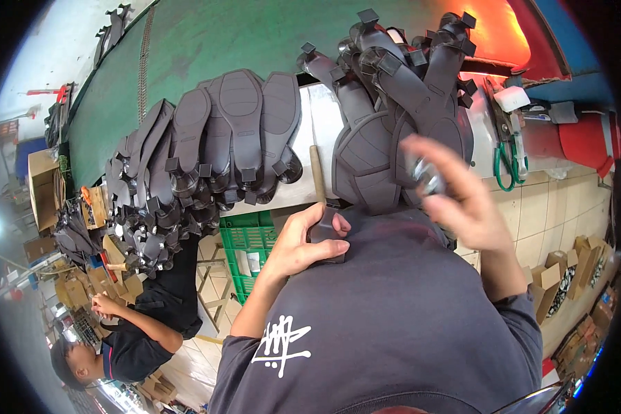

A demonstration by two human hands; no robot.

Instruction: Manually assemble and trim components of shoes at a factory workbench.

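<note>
My left hand [309, 243] is closed around a dark block-like piece [329, 228] close to my shirt; much of the piece is covered by the fingers. Raised over the pile on the right, my right hand [459, 196] curls its fingers round a small shiny silver object [429, 179], blurred too much to name. Beneath and beyond that hand lie black shoe soles with block heels [369, 155], heaped with heels pointing away. A row of similar soles [238, 103] leans along the table to the left, heels toward me.
A thin tool with a wooden handle [317, 165] lies between the piles. Scissors with green handles [507, 162] rest at the right edge. Orange light glows at a heater opening [493, 34]. A green crate [245, 252] stands below. Another person [134, 331] is at left.
</note>
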